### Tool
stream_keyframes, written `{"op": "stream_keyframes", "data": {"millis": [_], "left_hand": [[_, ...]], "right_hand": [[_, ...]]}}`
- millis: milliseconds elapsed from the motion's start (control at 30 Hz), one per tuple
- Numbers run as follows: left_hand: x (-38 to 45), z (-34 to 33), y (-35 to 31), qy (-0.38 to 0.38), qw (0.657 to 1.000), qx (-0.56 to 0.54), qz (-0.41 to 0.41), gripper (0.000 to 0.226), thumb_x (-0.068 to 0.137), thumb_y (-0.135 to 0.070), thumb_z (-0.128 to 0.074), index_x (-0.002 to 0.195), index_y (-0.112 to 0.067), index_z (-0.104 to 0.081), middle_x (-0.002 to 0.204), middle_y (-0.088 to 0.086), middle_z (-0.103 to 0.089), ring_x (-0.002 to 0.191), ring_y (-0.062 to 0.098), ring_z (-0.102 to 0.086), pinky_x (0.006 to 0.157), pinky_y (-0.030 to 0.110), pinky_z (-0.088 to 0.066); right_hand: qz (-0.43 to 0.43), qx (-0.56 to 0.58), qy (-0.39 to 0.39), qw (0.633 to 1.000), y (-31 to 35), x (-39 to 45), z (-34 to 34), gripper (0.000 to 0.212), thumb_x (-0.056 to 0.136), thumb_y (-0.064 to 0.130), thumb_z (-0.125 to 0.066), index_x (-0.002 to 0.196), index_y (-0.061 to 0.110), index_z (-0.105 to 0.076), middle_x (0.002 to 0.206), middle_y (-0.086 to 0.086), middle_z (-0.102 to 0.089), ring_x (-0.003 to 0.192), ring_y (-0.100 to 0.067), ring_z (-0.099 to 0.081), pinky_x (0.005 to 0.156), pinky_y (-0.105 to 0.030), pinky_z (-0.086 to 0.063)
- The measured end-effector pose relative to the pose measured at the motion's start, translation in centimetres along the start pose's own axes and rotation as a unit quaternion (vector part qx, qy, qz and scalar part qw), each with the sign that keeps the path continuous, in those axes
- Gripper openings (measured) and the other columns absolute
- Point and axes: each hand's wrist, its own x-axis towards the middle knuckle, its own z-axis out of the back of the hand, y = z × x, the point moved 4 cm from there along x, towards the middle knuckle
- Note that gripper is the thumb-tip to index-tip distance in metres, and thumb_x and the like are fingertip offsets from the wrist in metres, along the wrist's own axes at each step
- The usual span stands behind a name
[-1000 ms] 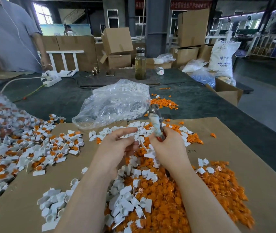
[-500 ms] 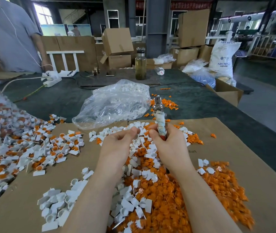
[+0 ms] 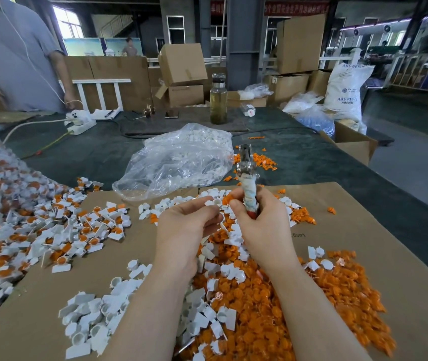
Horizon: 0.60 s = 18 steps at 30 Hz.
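Tool (image 3: 247, 185) with a cloth-wrapped handle, gripped in my right hand (image 3: 262, 225) above the cardboard sheet (image 3: 364, 230) that covers the near part of the counter (image 3: 312, 157). A second ago the tool leaned to the left and my left hand (image 3: 184, 230) lay lower, its fingers loosely spread over the loose parts. Now the tool stands nearly upright, and the left hand has come up beside the right thumb with a small white piece (image 3: 216, 202) pinched between thumb and forefinger. I judge that picking is done and that the piece is being brought to the tool for fitting or pressing. The two hands are almost touching.

Orientation: the long axis of the tool runs close to vertical. Its metal head points up and away from me, and its handle end is hidden in the palm.

Grip: the right fingers (image 3: 267, 204) are curled fully round the handle. The left fingers (image 3: 197, 204) are closed on the white piece only. Whether an orange part is already seated in it, I cannot tell.

Surroundings: orange pieces (image 3: 260, 308) are heaped under the wrists, and a clear plastic bag (image 3: 179, 160) of white parts lies just beyond the hands.
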Motion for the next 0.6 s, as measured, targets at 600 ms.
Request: {"op": "stream_keyframes", "data": {"millis": [600], "left_hand": [[-1.5, -1.0, -1.5, -0.044, 0.980, 0.129, -0.147, 0.013, 0.076, -0.018, -0.084, 0.073, -0.028, -0.076, 0.067, -0.011, -0.073, 0.061, 0.003, -0.068, 0.061, 0.018, -0.056]], "right_hand": [[0.041, -0.111, -0.061, 0.991, 0.4, -0.2, 0.1, 0.014, 0.091, 0.034, -0.067, 0.092, 0.032, -0.053, 0.073, 0.019, -0.059, 0.074, 0.004, -0.059, 0.056, -0.010, -0.043]]}}
